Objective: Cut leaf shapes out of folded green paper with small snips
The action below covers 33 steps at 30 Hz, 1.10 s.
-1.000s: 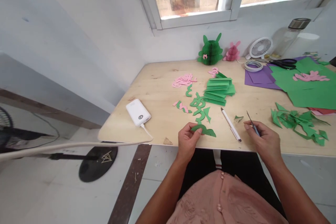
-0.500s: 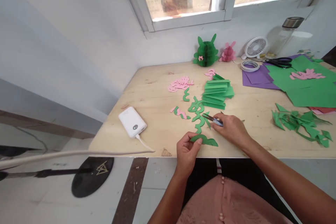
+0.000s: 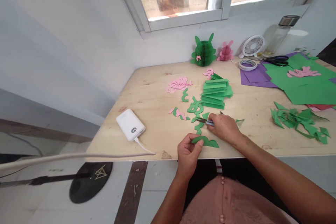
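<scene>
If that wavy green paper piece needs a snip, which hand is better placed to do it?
Probably the right hand: it holds the small scissors, close to the wavy green paper piece. The left hand pinches that piece, so it seems better suited to steadying it.

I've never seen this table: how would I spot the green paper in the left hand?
Find the pale wooden table and follow its near edge to the person's left hand. That hand pinches a wavy-edged piece of green paper. Unlike the green cutouts lying on the table beyond it, this one is held in a hand.
</scene>
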{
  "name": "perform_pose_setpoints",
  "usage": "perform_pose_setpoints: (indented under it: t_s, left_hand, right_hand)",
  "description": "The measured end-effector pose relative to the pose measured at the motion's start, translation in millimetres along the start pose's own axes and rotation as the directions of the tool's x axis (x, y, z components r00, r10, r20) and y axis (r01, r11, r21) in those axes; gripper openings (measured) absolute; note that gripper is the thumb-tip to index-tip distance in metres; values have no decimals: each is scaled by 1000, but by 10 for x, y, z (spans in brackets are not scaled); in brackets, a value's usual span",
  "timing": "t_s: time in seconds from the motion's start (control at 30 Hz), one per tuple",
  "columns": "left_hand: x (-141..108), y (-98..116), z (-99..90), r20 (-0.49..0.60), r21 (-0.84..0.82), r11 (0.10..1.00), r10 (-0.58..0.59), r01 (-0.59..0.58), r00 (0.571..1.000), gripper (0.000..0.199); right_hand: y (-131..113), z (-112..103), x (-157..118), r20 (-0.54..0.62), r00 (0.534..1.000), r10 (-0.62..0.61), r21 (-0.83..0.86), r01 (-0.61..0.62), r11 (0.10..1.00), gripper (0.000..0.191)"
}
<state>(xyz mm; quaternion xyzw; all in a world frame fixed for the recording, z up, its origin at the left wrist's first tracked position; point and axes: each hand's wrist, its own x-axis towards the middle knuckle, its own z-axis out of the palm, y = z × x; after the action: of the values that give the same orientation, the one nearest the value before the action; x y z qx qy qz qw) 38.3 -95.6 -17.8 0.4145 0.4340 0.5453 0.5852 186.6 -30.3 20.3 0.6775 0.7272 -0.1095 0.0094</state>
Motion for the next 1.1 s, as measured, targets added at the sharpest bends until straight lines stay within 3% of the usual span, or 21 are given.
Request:
perform_pose_setpoints:
  t_s: [0.2,0.37,0.57,0.77,0.97,1.1]
  left_hand:
    - [81,77,13,40,127,992,-27,22,999,19]
    - [296,180,16,150,211,977,-69,36,986,17]
    - [723,210,85,97,146,988,-61,46,993,17]
    - [940,252,164,23,75,996,-45,43,999,21]
    - [944,248,185,5,39,998,-56,56,998,20]
    - [952,248,207,-2,30,994,-105,105,994,20]
  right_hand:
    - [118,-108,-11,-23,1000,-3,88,5,996,18]
    - [564,-368,-122,-150,985,81,309,-32,951,16]
    - [1038,-365,-320,-119,983,138,302,-97,948,17]
    - [1075,-202,-343,-81,990,114,139,-102,985,15]
    - [1091,-151,-320,-44,995,87,127,-81,989,27]
    - [1086,-108,-299,15,999,43,144,-45,989,22]
